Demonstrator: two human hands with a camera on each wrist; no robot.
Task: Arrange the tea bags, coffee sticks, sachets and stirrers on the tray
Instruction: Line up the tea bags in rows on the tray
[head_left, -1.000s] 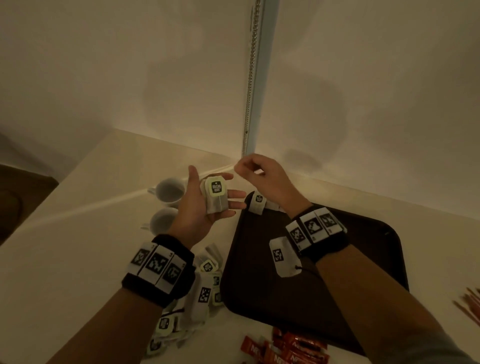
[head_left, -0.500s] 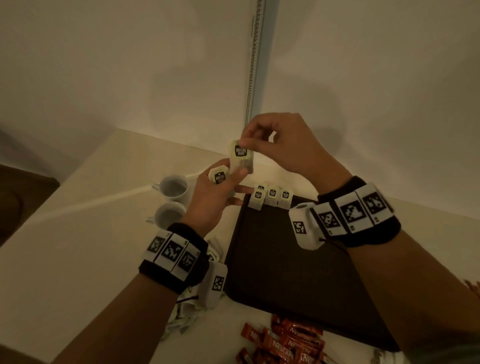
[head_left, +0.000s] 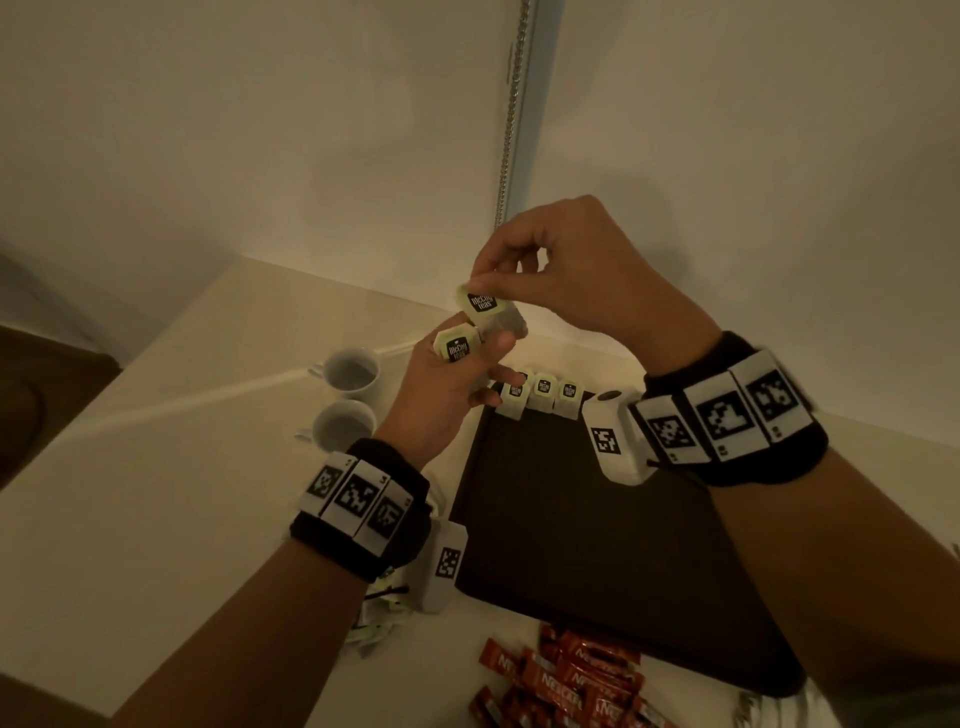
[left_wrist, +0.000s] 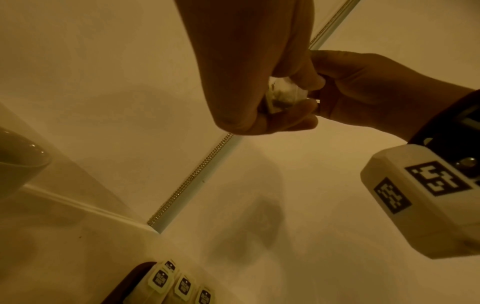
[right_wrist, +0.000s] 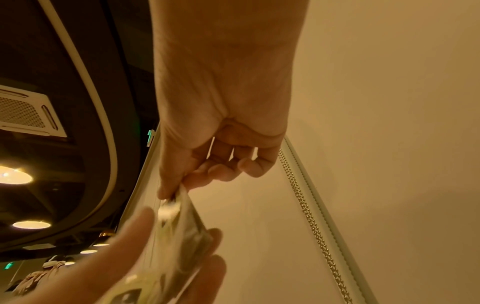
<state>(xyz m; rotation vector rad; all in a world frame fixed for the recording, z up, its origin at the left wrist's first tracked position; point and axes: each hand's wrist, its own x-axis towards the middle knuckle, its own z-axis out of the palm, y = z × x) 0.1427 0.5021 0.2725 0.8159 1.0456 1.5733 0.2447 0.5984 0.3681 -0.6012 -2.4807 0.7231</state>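
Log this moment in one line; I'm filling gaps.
right hand: pinches tea bag | left hand: holds tea bags | tray: tea-bag row

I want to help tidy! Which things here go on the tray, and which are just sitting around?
For the job: tea bags in the hands, tea bags already on the dark tray, tray, red coffee sticks.

Just lying about: two white cups, bead chain on the wall.

Red coffee sticks (head_left: 576, 686) below the dark rectangular tray (head_left: 597, 545) are cut off by the head view's bottom edge; tea bags blurred in right wrist view.
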